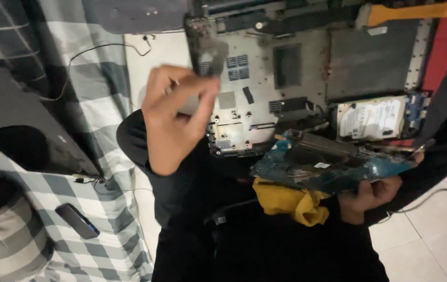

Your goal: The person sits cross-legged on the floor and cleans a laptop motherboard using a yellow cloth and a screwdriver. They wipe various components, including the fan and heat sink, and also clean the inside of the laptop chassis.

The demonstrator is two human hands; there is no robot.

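The left hand is raised, pinching a small blurred grey part at its fingertips, while the right hand grips the blue circuit board with a yellow cloth over the lap. The board (held by one edge) could tip and drop onto the opened laptop chassis.

Blurred fingers, cut edges, and parts tucked out of sight

The left hand is smeared by motion, so the small grey piece in its grip can't be made out. The yellow cloth and right hand lie partly hidden under the blue circuit board. The opened laptop base and orange-handled tool run off the top edge; chips are too small to tell.
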